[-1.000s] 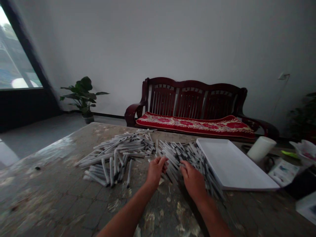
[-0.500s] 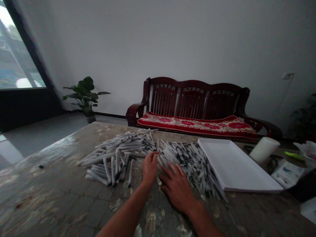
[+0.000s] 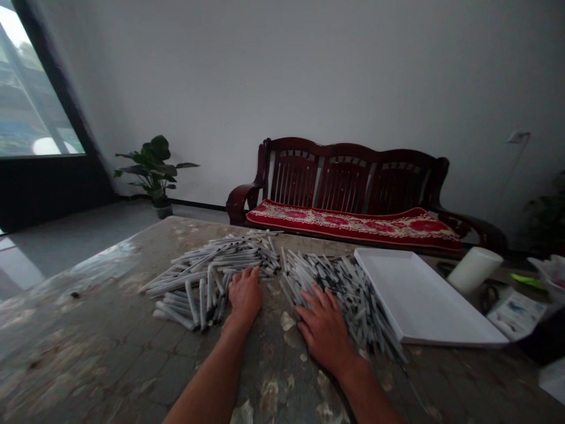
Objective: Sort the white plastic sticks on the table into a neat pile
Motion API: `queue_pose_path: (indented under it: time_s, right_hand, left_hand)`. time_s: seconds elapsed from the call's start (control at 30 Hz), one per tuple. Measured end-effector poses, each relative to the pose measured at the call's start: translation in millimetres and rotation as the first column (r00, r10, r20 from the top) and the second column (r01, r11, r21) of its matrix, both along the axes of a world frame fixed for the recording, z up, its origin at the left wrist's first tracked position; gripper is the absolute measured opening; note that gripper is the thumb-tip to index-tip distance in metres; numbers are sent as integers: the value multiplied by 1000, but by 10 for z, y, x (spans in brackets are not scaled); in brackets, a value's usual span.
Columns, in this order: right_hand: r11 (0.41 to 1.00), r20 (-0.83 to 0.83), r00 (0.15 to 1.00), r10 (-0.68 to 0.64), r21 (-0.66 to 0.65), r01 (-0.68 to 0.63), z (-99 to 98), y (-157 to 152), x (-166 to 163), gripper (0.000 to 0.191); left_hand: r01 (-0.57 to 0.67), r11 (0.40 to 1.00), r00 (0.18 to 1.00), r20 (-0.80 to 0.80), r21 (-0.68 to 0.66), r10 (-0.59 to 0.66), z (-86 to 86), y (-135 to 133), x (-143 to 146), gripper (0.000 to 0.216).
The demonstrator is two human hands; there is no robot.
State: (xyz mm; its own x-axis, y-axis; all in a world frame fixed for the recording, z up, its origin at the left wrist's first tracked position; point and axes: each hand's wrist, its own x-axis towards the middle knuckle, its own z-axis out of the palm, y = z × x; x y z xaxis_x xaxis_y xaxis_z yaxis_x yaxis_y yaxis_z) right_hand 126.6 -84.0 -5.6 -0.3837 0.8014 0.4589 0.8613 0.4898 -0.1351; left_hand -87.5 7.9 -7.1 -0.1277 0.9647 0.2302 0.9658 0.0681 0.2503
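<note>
Pens with clear barrels and dark tips or caps lie in two loose piles on the table. At the right edge of the left pen pile, my left hand rests with its fingers bent forward and slightly apart, and nothing shows in it. My right hand lies palm down, fingers spread, against the near left side of the right pen pile. A narrow strip of bare tabletop separates the piles. My palms' undersides are hidden.
A shallow white tray touches the right pile's right side. Beyond it are a white roll, a small printed box and a plastic bag. A wooden bench with a red cover stands behind the worn table.
My left hand has moved left, from the gap between the piles to the left pile's edge. My right hand has shifted slightly right, and the gap shows more.
</note>
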Motion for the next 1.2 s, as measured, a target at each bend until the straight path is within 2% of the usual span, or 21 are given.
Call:
queue_pose_path:
  time_s: [0.23, 0.3, 0.37, 0.43, 0.53, 0.6, 0.7, 0.97, 1.2]
  right_hand:
    - [998, -78, 997, -13, 65, 18, -36, 4, 24, 29]
    - [994, -150, 988, -28, 100, 43, -36, 14, 27, 29]
    - [990, -250, 966, -64, 104, 92, -32, 27, 39, 28]
    - [986, -359, 925, -125, 60, 157, -21, 37, 66, 25]
    - [969, -492, 837, -239, -70, 236, 10, 37, 137, 31]
    - [952, -540, 784, -305, -142, 273, 39, 28, 193, 38]
    - [924, -548, 745, -382, -211, 318, 87, 13, 258, 47]
    - [921, -469, 799, -376, -280, 270, 133, 17, 247, 46]
    - [953, -611, 735, -294, -248, 175, 90, 71, 263, 41]
  left_hand:
    - [71, 996, 997, 36, 46, -73, -39, 0, 7, 41]
    - [106, 989, 991, 71, 102, -114, -26, -17, 45, 31]
    - [183, 960, 973, 101, 214, -208, -8, -54, 124, 25]
    - [301, 889, 931, 96, 346, -352, 10, -117, 242, 25]
    - [483, 733, 835, -2, 480, -550, 36, -255, 444, 25]
    - [555, 653, 784, -62, 516, -618, 53, -348, 552, 24]
    - [617, 588, 732, -107, 523, -673, 72, -440, 640, 23]
    - [666, 545, 692, -148, 509, -707, 64, -451, 660, 22]
    - [641, 511, 670, -92, 573, -737, 43, -435, 669, 18]
